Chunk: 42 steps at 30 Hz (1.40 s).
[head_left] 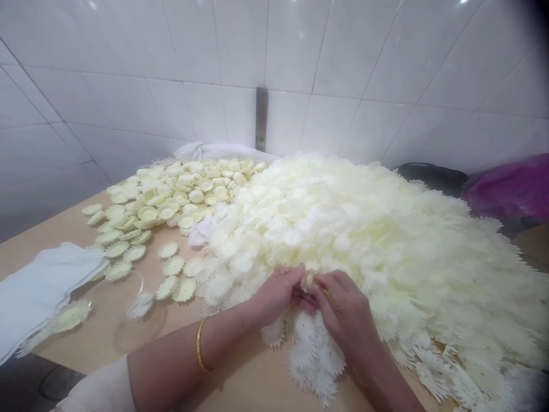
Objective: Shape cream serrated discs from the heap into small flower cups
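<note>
My left hand [281, 289], with a gold bangle [199, 346] on its wrist, is closed at the front edge of a large heap. Between its thumb and fingers is a small pale yellow disc with a notched rim [307, 281]. My right hand [343, 306] meets it from the right, fingertips pinched at the same disc. Anything finer between the fingertips is too small to make out. Below and between the hands lies a cluster of white flower-shaped pieces with toothed edges [315, 357]. The heap of pale flower-shaped pieces [364, 229] rises behind both hands.
Stacked yellowish notched discs [171, 194] spread over the table [180, 383] at the back left. White folded sheets [43, 286] lie at the left edge, near a clear round item [139, 303]. A tiled wall [193, 46] stands behind; a magenta bag [510, 186] is at right.
</note>
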### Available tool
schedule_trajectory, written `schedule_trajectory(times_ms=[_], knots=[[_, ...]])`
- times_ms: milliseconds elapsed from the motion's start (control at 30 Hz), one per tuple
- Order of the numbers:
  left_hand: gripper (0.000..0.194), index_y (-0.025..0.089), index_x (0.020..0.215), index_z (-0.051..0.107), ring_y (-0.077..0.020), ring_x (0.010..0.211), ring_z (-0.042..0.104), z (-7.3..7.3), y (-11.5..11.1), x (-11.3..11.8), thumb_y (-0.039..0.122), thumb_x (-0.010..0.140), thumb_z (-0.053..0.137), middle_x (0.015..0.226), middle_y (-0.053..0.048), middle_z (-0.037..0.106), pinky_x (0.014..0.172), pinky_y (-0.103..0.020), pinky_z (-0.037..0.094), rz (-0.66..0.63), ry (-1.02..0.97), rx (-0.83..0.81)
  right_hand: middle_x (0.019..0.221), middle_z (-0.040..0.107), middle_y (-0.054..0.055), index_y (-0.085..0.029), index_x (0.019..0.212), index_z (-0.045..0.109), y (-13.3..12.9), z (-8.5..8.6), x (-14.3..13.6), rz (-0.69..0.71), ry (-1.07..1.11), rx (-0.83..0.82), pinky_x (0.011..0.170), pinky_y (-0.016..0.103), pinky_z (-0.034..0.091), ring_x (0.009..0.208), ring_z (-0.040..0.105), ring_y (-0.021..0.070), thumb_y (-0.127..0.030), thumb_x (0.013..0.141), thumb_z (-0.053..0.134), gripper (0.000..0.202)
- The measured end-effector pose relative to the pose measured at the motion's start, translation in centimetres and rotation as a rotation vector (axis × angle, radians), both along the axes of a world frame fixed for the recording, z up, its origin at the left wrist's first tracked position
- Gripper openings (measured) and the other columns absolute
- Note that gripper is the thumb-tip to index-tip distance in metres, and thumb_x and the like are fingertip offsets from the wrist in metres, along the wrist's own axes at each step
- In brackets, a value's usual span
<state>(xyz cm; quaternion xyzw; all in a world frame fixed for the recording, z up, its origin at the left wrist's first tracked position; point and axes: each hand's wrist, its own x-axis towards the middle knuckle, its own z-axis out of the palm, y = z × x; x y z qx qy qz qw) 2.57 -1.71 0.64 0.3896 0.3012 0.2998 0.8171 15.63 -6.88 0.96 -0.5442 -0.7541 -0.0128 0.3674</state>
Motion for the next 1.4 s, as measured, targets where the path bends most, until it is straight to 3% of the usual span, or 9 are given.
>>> schedule_trajectory(times_ms=[300,467,600,733,833,1067,1400], knots=[[0.043,0.012,0.058,0.050,-0.0149,0.053,0.058,0.0,-0.2,0.5,0.052,0.067,0.058,0.054,-0.006,0.058,0.058,-0.028,0.047,0.013,0.048,-0.043,0.067,0.043,0.004,-0.016,0.069,0.046,-0.1,-0.5,-0.3,-0.050,-0.106,0.006,0.057,0.028,0.035,0.064,0.040,0.0167,-0.006,0.080,0.034,0.020],[0.043,0.016,0.053,0.039,-0.0126,0.047,0.055,-0.1,-0.3,0.6,0.051,0.065,0.061,0.047,0.001,0.050,0.053,-0.027,0.046,0.078,0.063,-0.055,0.067,0.042,0.005,-0.016,0.068,0.044,-0.1,-0.7,-0.5,-0.057,-0.147,-0.026,0.057,0.028,0.034,0.064,0.038,0.0172,-0.004,0.077,0.034,0.018],[0.042,0.012,0.055,0.047,-0.0093,0.049,0.053,0.0,-0.3,0.4,0.050,0.071,0.056,0.051,0.000,0.051,0.054,-0.023,0.045,0.007,0.048,0.011,0.067,0.043,0.005,-0.016,0.067,0.042,0.0,-0.8,-0.7,-0.063,-0.131,-0.048,0.057,0.029,0.034,0.064,0.038,0.0175,-0.006,0.078,0.033,0.017],[0.032,0.010,0.063,0.055,-0.0111,0.059,0.057,0.2,-0.2,0.0,0.040,0.068,0.064,0.061,-0.004,0.058,0.061,-0.024,0.046,-0.061,0.032,0.083,0.065,0.045,0.003,-0.017,0.067,0.041,0.1,-0.3,-0.4,-0.046,0.082,-0.099,0.054,0.027,0.035,0.060,0.042,0.0154,-0.010,0.080,0.033,0.017],[0.028,0.009,0.067,0.058,-0.0137,0.062,0.060,0.3,0.1,-0.2,0.034,0.064,0.069,0.063,-0.005,0.061,0.062,-0.027,0.048,-0.094,0.026,0.076,0.066,0.049,0.002,-0.018,0.069,0.043,0.1,0.3,0.1,-0.049,0.258,-0.238,0.052,0.024,0.035,0.059,0.045,0.0136,-0.016,0.083,0.037,0.015],[0.033,0.005,0.081,0.063,-0.0196,0.067,0.065,0.2,0.8,-0.4,0.035,0.068,0.066,0.075,-0.014,0.067,0.060,-0.026,0.049,-0.202,-0.033,-0.026,0.061,0.046,-0.002,-0.018,0.071,0.045,0.3,0.8,1.2,0.018,0.606,-0.505,0.051,0.023,0.036,0.056,0.044,0.0120,-0.028,0.082,0.041,0.015],[0.021,0.008,0.068,0.056,-0.0201,0.061,0.065,0.4,0.6,-0.2,0.023,0.063,0.070,0.067,-0.012,0.066,0.055,-0.026,0.050,-0.157,0.000,-0.018,0.060,0.045,-0.003,-0.018,0.070,0.044,0.6,0.8,1.5,0.114,0.879,-0.626,0.054,0.023,0.037,0.058,0.043,0.0116,-0.033,0.078,0.046,0.017]])
